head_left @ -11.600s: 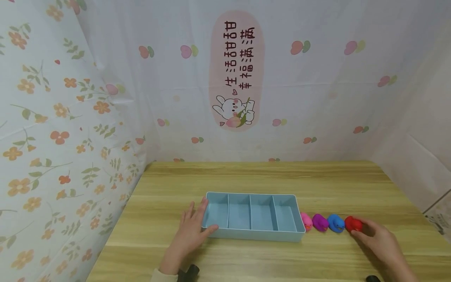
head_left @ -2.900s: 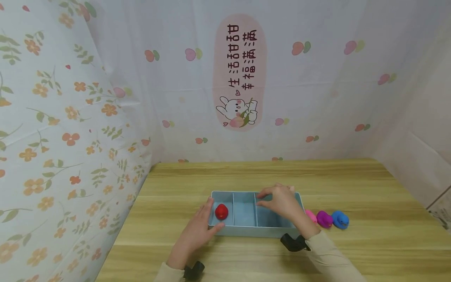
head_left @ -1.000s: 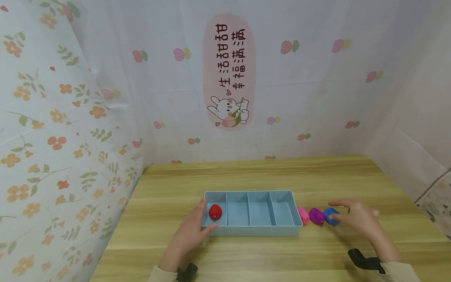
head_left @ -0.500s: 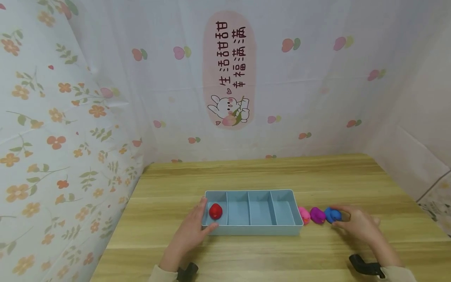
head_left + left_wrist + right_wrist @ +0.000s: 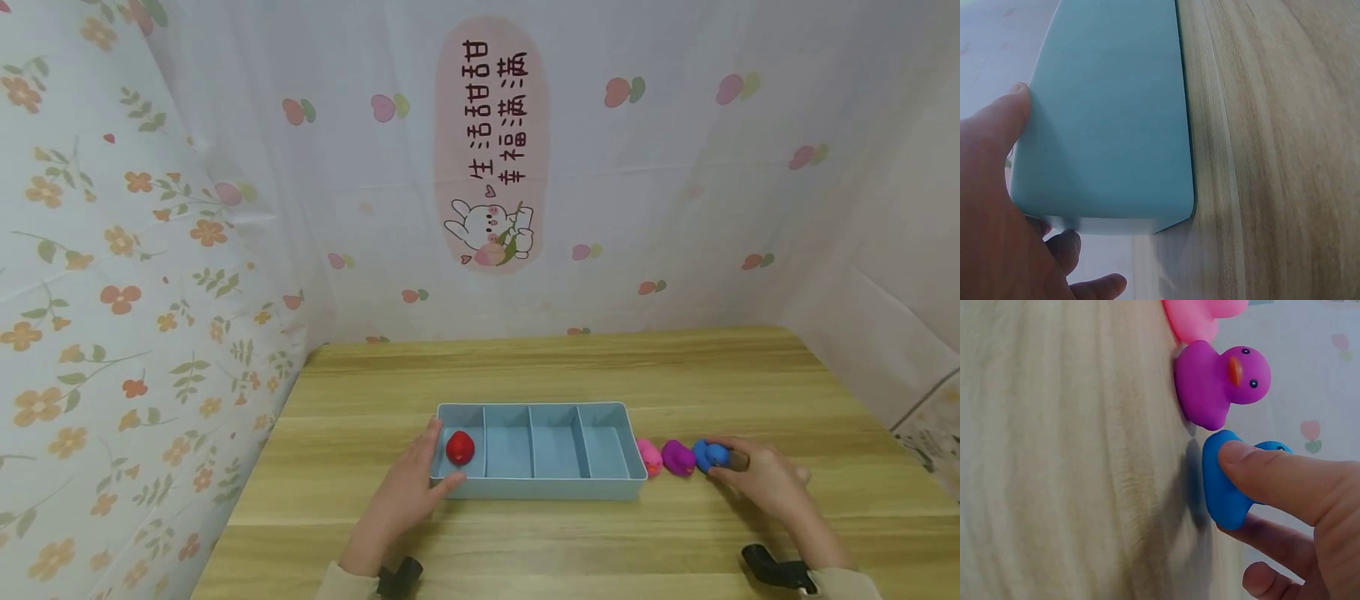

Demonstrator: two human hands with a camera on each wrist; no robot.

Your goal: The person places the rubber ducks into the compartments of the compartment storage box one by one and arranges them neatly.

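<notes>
Right hand [image 5: 757, 483] at the right end of the duck row, thumb and fingers [image 5: 1272, 475] pinching the blue duck [image 5: 709, 456], which sits on the table [image 5: 675, 375]. Just left of it, the purple duck [image 5: 678, 458], then the pink duck [image 5: 649, 457] against the right end wall of the tray [image 5: 540, 487]. Close up from the right wrist: thumb across the blue duck's near side, other fingers curled behind it, purple duck just beside, barely apart.

Left hand [image 5: 408, 492] at the tray's left end, fingers straight and slightly spread along the end wall, thumb [image 5: 1007, 122] laid flat against the outer side. Tray pale blue, four compartments in a row; red duck [image 5: 460, 447] in the leftmost one, beside the left hand. Patterned cloth [image 5: 150, 250] behind and along the sides.
</notes>
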